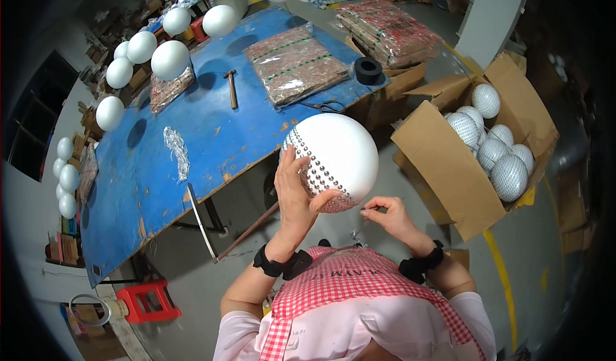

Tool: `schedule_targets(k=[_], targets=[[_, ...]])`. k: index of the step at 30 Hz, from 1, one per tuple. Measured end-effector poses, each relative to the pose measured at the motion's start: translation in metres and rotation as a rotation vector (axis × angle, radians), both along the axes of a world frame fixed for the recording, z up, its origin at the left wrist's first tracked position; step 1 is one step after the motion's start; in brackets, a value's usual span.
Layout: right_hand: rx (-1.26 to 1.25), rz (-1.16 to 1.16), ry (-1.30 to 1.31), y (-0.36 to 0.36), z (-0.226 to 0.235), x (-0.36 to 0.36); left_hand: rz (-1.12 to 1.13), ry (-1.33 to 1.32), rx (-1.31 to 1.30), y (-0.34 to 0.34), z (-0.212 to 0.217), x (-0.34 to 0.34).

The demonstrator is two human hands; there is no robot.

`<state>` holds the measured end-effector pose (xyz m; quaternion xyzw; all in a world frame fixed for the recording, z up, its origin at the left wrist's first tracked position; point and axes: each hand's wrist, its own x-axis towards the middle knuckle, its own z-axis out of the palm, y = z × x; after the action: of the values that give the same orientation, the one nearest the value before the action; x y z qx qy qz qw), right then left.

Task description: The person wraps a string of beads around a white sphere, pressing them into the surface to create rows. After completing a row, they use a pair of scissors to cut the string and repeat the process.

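Left hand [296, 194] cupped ball [333, 162], frame centre; right hand [387, 212] pinched bead strand [357, 233]. Best keep ball steady, rows tight.

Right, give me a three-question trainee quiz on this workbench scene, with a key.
1. True or false: the left hand steadies the large white ball from below.
2. What fills the open cardboard box on the person's right?
A. silver bead-covered balls
B. hammers
C. red stools
3. Fill in: on the blue table, the hammer lies between the bare white balls and a flat ______ of bead strips.

Key: 1 true. 2 A; the covered balls are piled inside. 3 packet.
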<state>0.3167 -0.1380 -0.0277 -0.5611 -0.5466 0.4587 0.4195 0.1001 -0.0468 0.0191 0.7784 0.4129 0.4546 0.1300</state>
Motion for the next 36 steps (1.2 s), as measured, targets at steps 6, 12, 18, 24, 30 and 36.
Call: schedule_targets(k=[6, 12, 18, 24, 30, 36], targets=[[0.038, 0.140, -0.172, -0.002, 0.006, 0.000, 0.066, 0.066, 0.062, -0.005, 0.003, 0.002], [0.144, 0.154, 0.298, -0.011, 0.045, -0.002, 0.050, 0.070, 0.023, -0.007, 0.015, 0.002], [0.138, 0.187, 0.133, -0.016, 0.057, 0.001, 0.090, 0.124, 0.067, -0.009, 0.017, 0.000], [0.261, 0.024, -0.377, -0.015, 0.037, -0.007, 0.081, 0.059, 0.029, -0.001, 0.020, -0.002], [-0.090, 0.122, 0.122, -0.006, 0.018, -0.003, 0.072, 0.030, -0.015, -0.001, 0.023, -0.004], [-0.134, 0.091, 0.437, 0.004, 0.026, 0.000, 0.086, 0.064, 0.082, -0.006, 0.020, -0.004]])
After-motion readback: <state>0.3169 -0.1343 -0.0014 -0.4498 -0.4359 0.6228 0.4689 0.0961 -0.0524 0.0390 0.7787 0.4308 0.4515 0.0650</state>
